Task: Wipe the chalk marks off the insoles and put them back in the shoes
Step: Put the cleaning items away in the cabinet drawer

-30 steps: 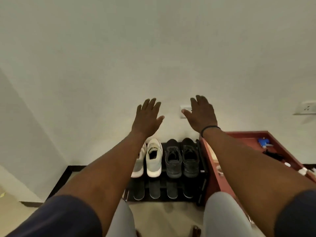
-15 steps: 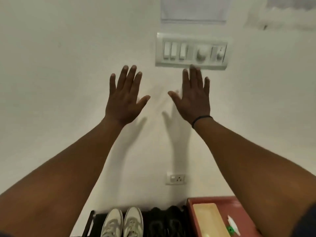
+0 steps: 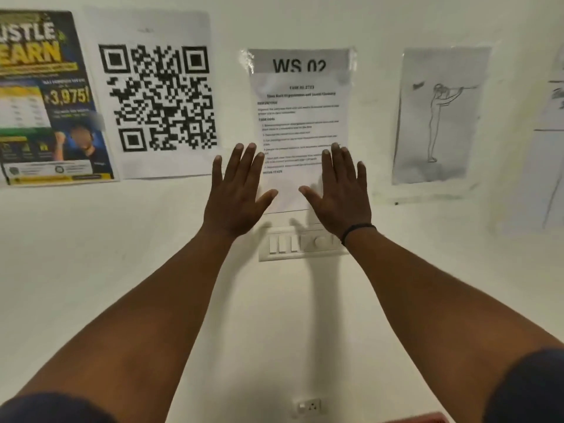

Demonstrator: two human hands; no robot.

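we face a white wall [image 3: 91,254], arms raised.
left hand [image 3: 235,190] and right hand [image 3: 338,190] spread flat, empty, before the ws 02 sheet [image 3: 300,102] above a switch panel [image 3: 293,244]; bare wall below; insoles, shoes out of view.

Both arms are stretched straight out and up, pretty much parallel, bare from the dark short sleeves [image 3: 52,407] down to the wrists. The left hand [image 3: 233,193] is flat with its back to the camera, fingers straight and a little spread, thumb sticking out toward the other hand. The right hand [image 3: 338,192] mirrors it: back to the camera, fingers straight and close together, thumb pointing inward. The two thumbs are near each other but apart. Neither hand holds anything. There's a thin black band [image 3: 355,230] around the right wrist.
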